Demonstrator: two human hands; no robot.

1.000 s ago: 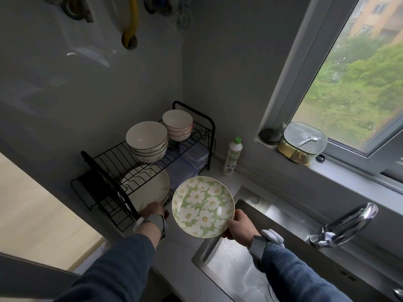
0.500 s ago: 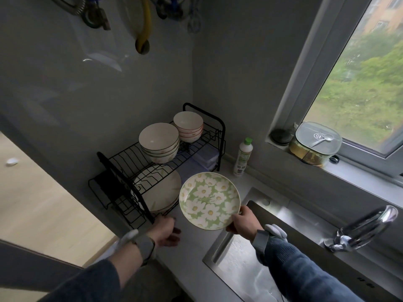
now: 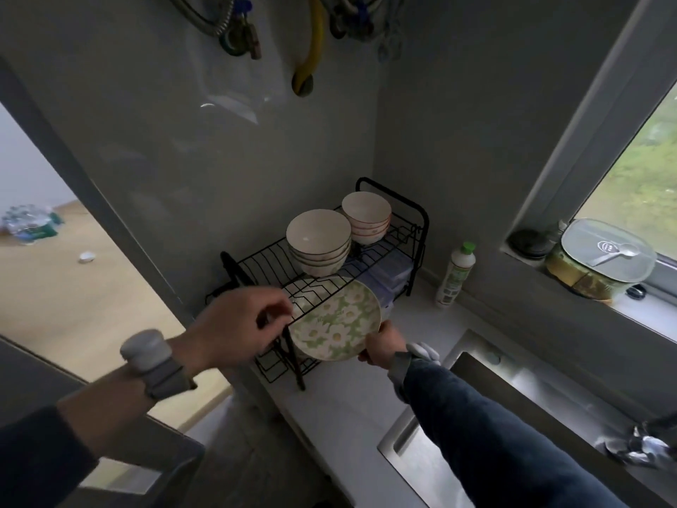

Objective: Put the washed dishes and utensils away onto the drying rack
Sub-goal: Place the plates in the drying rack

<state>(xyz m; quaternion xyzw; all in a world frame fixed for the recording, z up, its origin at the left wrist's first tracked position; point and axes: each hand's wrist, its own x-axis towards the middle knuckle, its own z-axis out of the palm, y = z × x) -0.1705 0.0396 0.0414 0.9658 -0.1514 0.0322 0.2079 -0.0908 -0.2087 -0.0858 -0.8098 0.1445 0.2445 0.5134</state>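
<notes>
Since 0.5 s ago: flowered plate [image 3: 335,320] carried leftward, away from above the counter edge and up to the front of the drying rack [image 3: 421,229], now tilted on edge with its upper rim tucked under the wire of the top tier. Left hand [image 3: 240,324] lifted off the counter to the rack's near front post, blurred by motion. Camera swung left too, so less of the sink [image 3: 513,397] in view.

Right hand [image 3: 383,344] pinching the plate at its lower right rim, thumb side hidden behind the plate. Left hand loosely curled beside the post, fingers bent; contact with wire or plate not clear enough to call, nothing plainly held.

Step in hand, by judgement: slotting this plate into the lower tier, alongside a pale plate barely visible behind it. On the top tier, 2 stacks of bowls [image 3: 318,243] already parked.

Next move likely needs: plate kept upright, lower edge steered between 2 wires of the lower shelf, then eased down before letting go. Left hand well placed to steady the rack or guide the rim. Detergent bottle [image 3: 456,275] standing well clear to the right, no obstacle.
</notes>
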